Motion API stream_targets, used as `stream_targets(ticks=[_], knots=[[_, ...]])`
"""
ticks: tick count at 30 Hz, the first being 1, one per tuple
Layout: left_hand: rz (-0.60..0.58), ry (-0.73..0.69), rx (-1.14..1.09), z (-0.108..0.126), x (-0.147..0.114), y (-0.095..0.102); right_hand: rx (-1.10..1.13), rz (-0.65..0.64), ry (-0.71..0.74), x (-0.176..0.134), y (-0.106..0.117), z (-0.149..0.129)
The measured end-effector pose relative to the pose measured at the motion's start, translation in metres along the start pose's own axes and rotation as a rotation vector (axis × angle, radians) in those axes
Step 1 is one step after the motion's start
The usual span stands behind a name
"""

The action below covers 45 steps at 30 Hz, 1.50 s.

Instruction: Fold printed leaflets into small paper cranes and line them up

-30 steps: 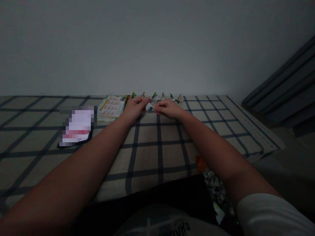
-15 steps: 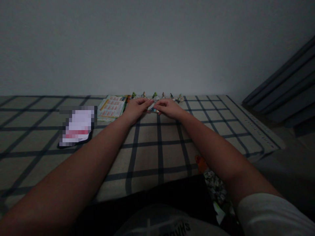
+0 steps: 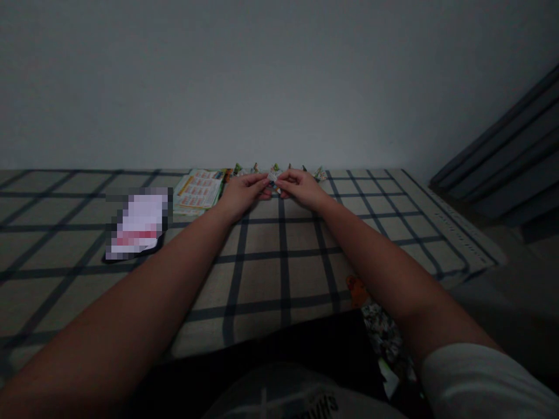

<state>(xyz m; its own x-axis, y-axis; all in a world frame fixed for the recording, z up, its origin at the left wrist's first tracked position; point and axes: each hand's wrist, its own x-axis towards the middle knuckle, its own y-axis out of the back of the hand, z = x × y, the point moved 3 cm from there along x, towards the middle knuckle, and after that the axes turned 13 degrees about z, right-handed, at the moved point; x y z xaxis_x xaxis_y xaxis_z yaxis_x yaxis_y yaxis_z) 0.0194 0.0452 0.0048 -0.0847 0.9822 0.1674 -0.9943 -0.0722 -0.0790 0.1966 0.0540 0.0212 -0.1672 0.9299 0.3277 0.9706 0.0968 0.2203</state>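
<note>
Close to the wall, my left hand and my right hand face each other, fingertips a short gap apart. Pinched between them is a small piece of printed paper, whitish with dark print; its exact shape is too small to make out. Behind my hands stands a row of several small pointed folded papers, green, white and orange, partly hidden by my fingers. Just left of my left hand lies a stack of printed sheets, with columns of orange and white blocks.
A dark-edged phone-like object, its face pixelated, lies on the left of the checked cloth. An orange and patterned bundle is by my right forearm. The grey wall borders the far edge; a dark curtain hangs at right.
The paper in my fingers has turned or folded: its lower strip, wide and flat before, now looks smaller and raised. My right fingers have shifted slightly; both arms stay in place.
</note>
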Motion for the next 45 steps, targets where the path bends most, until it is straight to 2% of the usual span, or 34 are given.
stream_targets(ticks=[9, 18, 34, 40, 45], knots=[[0.026, 0.048, -0.030, -0.001, -0.002, 0.000, 0.020, 0.012, -0.032, -0.001, -0.002, 0.001], [-0.071, 0.027, -0.058, 0.004, -0.010, -0.004, 0.030, 0.001, 0.004, 0.002, -0.001, 0.006], [-0.069, -0.001, -0.019, 0.000, -0.004, -0.002, 0.014, -0.020, 0.014, 0.002, 0.000, 0.010], [-0.018, -0.019, 0.027, -0.001, -0.005, -0.001, 0.005, -0.029, 0.046, 0.002, 0.000, 0.011], [-0.020, -0.055, 0.055, -0.006, -0.003, 0.001, 0.041, -0.053, 0.057, 0.000, 0.000, 0.008]])
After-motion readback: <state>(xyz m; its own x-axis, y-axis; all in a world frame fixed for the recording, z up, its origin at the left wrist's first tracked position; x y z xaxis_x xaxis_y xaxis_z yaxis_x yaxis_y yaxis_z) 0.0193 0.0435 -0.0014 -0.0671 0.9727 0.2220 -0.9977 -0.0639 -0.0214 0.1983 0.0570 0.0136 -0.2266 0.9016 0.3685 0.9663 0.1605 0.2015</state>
